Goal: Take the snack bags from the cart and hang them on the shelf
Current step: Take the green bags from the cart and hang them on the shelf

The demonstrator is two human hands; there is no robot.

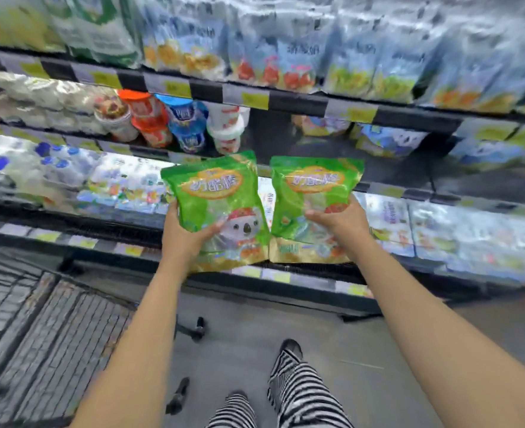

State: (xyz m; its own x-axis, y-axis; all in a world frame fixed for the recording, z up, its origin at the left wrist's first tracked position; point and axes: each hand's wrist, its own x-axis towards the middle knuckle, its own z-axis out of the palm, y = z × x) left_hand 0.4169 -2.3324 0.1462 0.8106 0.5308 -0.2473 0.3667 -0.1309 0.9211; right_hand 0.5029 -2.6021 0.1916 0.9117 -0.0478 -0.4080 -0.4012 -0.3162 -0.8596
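Two green snack bags with an orange label are held up side by side in front of the shelf. My left hand (pixel 184 233) grips the lower left edge of the left green bag (pixel 215 196). My right hand (pixel 343 225) grips the lower right part of the right green bag (pixel 312 193). Both bags stand upright and nearly touch at their inner edges. Behind them is a dark gap in the shelf (pixel 273 131) between the cups and some blue packets. The wire cart (pixel 39 344) is at the lower left, its inside blurred.
Blue and silver bags (pixel 316 47) hang along the top row. Stacked cups (pixel 175 118) stand left of the gap. Flat packs (pixel 440 233) fill the lower shelf. Cart wheels (pixel 198 329) and striped trouser legs (pixel 298 390) are on the grey floor below.
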